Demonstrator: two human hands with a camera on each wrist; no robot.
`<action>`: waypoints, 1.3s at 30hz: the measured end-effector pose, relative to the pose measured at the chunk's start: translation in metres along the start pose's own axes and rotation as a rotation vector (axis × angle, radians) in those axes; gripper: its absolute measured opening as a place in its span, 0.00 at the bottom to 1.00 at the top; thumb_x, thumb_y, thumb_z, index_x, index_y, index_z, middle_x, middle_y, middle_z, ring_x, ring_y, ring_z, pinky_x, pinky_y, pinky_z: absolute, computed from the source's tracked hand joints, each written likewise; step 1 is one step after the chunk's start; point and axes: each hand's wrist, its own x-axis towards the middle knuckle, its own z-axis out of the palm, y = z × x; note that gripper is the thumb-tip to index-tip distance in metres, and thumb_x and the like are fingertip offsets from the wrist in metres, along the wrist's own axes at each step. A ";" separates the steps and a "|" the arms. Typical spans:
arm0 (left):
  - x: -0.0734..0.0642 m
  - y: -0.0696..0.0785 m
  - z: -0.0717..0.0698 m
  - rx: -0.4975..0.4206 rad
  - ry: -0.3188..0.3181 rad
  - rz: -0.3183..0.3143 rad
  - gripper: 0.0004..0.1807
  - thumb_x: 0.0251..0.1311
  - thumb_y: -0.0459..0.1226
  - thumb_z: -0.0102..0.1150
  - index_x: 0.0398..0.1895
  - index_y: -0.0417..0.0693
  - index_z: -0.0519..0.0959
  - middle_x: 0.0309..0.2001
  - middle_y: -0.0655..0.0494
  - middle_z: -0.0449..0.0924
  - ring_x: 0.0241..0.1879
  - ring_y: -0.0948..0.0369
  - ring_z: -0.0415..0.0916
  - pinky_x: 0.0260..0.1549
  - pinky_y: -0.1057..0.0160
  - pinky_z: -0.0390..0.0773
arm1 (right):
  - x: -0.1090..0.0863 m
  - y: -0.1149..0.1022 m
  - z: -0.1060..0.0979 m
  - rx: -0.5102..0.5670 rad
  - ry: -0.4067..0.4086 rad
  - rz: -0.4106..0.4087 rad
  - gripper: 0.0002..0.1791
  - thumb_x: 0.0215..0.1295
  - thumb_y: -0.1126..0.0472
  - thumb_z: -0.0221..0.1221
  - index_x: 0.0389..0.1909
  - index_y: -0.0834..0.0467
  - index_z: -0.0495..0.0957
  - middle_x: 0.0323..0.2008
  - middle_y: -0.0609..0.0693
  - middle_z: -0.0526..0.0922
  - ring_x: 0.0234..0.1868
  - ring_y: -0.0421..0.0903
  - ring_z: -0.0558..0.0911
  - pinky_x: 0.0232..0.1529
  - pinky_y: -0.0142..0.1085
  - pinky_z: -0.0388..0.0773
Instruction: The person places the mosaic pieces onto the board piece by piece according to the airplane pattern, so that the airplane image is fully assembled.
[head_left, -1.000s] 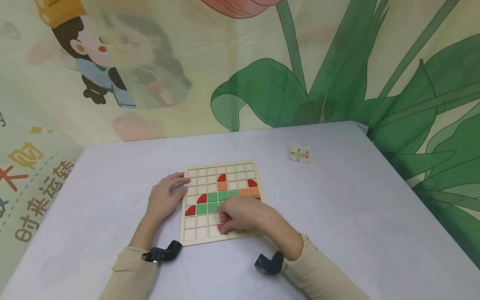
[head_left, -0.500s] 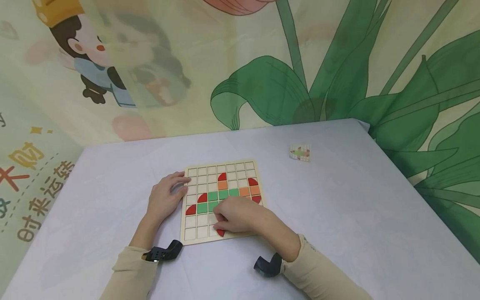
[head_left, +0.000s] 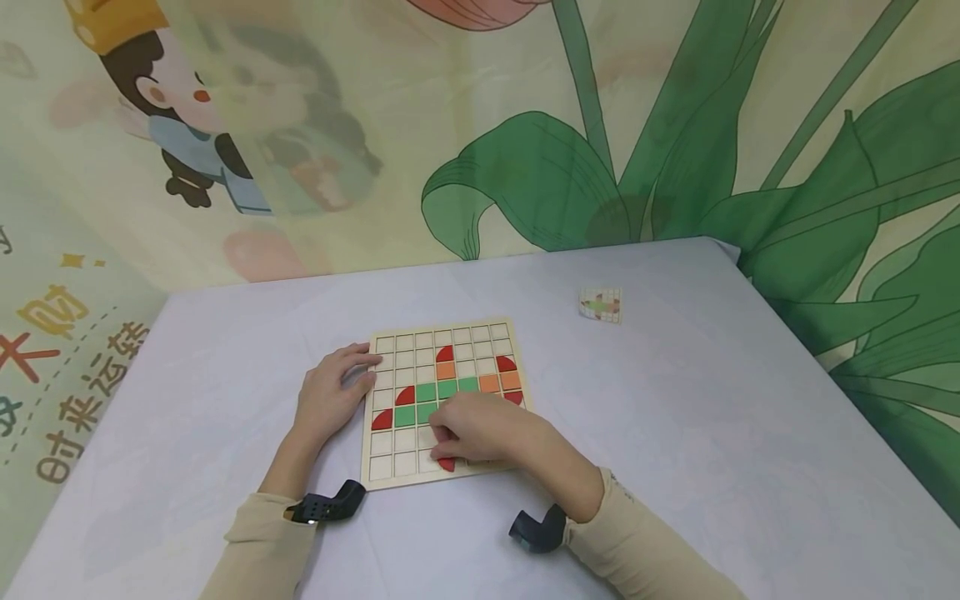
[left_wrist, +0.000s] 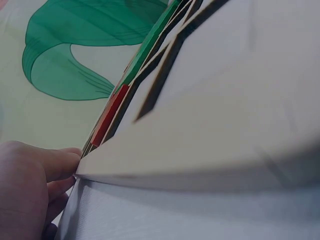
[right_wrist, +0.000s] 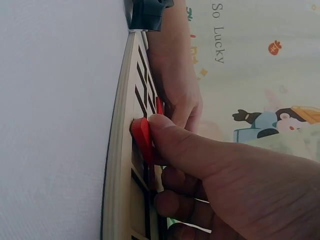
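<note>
A square wooden grid board [head_left: 381,468] lies on the white tablecloth. My right hand [head_left: 483,427] is over its front part and pinches a red quarter-circle tile [right_wrist: 142,138], the thumb against the tile's face. That tile stands a little tilted at a cell near the board's front edge. My left hand [head_left: 330,396] rests at the left edge, its fingertips touching the frame. Green square tiles [head_left: 425,392] run across the middle, with orange square tiles [head_left: 446,370] and other red quarter-circle tiles [head_left: 382,419] around them. The right hand hides some central cells.
A small card [head_left: 600,306] printed with a coloured grid pattern lies at the back right of the table. Black wrist cameras [head_left: 538,530] sit on both forearms. A wall with painted leaves [head_left: 540,179] rises behind the table.
The right hand slid slightly left with the red quarter-circle tile, then a touch back to the right. The left hand stays at the board's left edge.
</note>
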 end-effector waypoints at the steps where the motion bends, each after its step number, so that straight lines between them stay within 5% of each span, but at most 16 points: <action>1: 0.000 0.000 0.000 0.000 0.000 0.000 0.17 0.62 0.40 0.54 0.53 0.48 0.79 0.66 0.46 0.68 0.69 0.45 0.58 0.65 0.39 0.53 | 0.000 0.000 0.000 0.008 -0.004 0.001 0.16 0.61 0.48 0.62 0.18 0.46 0.70 0.16 0.37 0.70 0.20 0.33 0.68 0.22 0.24 0.64; 9: 0.000 0.000 0.000 0.003 0.001 -0.004 0.17 0.62 0.40 0.53 0.53 0.48 0.79 0.66 0.46 0.68 0.69 0.45 0.58 0.65 0.38 0.53 | -0.005 0.001 -0.005 0.077 -0.017 0.027 0.14 0.59 0.47 0.63 0.18 0.44 0.72 0.16 0.37 0.71 0.20 0.33 0.68 0.21 0.25 0.64; 16: -0.001 0.001 -0.002 0.008 -0.008 -0.009 0.17 0.63 0.39 0.53 0.53 0.47 0.79 0.66 0.46 0.68 0.70 0.46 0.57 0.66 0.38 0.52 | -0.008 0.000 -0.008 -0.007 -0.023 0.024 0.13 0.52 0.46 0.68 0.20 0.42 0.73 0.18 0.35 0.70 0.23 0.32 0.69 0.21 0.26 0.64; 39: -0.002 0.000 0.001 -0.006 0.021 0.021 0.16 0.63 0.40 0.54 0.52 0.48 0.80 0.65 0.45 0.69 0.69 0.45 0.59 0.65 0.38 0.53 | -0.010 0.002 -0.009 -0.049 -0.034 0.038 0.10 0.56 0.52 0.64 0.22 0.43 0.72 0.18 0.35 0.70 0.22 0.33 0.68 0.21 0.26 0.63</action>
